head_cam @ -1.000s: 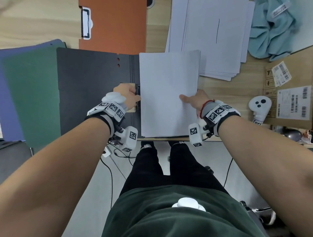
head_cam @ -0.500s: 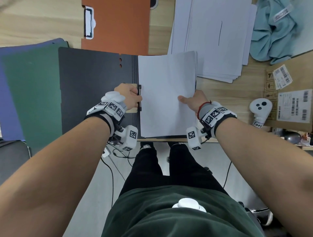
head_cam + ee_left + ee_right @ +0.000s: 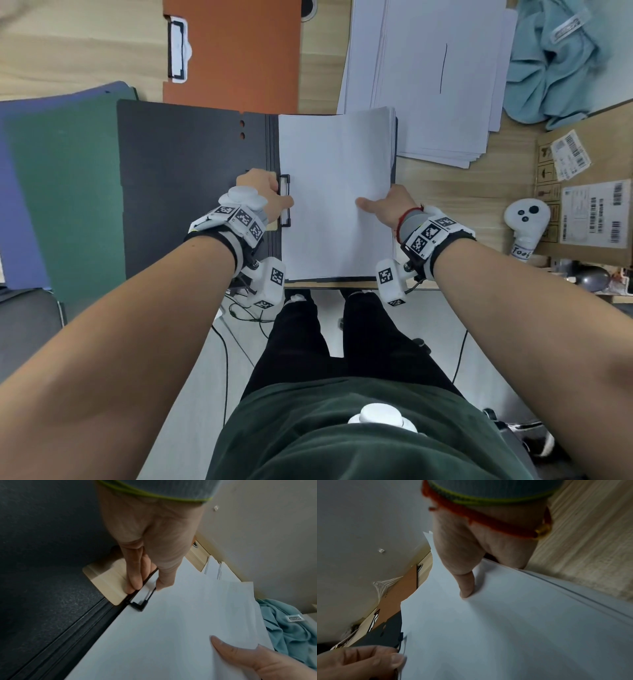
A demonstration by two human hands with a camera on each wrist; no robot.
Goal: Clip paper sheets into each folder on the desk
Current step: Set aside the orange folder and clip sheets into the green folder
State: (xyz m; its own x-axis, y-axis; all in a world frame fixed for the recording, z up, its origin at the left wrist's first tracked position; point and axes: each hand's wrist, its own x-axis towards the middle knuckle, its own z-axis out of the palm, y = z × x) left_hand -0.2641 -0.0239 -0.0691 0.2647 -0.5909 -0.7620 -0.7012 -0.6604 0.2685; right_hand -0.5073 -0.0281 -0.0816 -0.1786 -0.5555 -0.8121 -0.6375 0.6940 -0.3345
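An open black folder (image 3: pixel 191 178) lies at the desk's near edge. A stack of white paper sheets (image 3: pixel 334 192) rests on its right half. My left hand (image 3: pixel 263 192) pinches the black wire clip (image 3: pixel 285 200) at the spine, fingers behind it and thumb on the paper's left edge; the left wrist view shows the clip (image 3: pixel 142 601) raised over the sheets (image 3: pixel 171 635). My right hand (image 3: pixel 383 205) grips the stack's right edge, thumb on top (image 3: pixel 465 585), fingers hidden under the sheets (image 3: pixel 505 628).
An orange clipboard folder (image 3: pixel 239 51) lies at the back. Green (image 3: pixel 65 192) and blue (image 3: pixel 13 192) folders sit left. A loose paper pile (image 3: pixel 438 78), teal cloth (image 3: pixel 555 58), cardboard box (image 3: pixel 589 192) and white controller (image 3: pixel 525 222) are on the right.
The right hand has slid the paper stack left, so its left edge now sits under the clip at the spine. The left hand stays on the clip.
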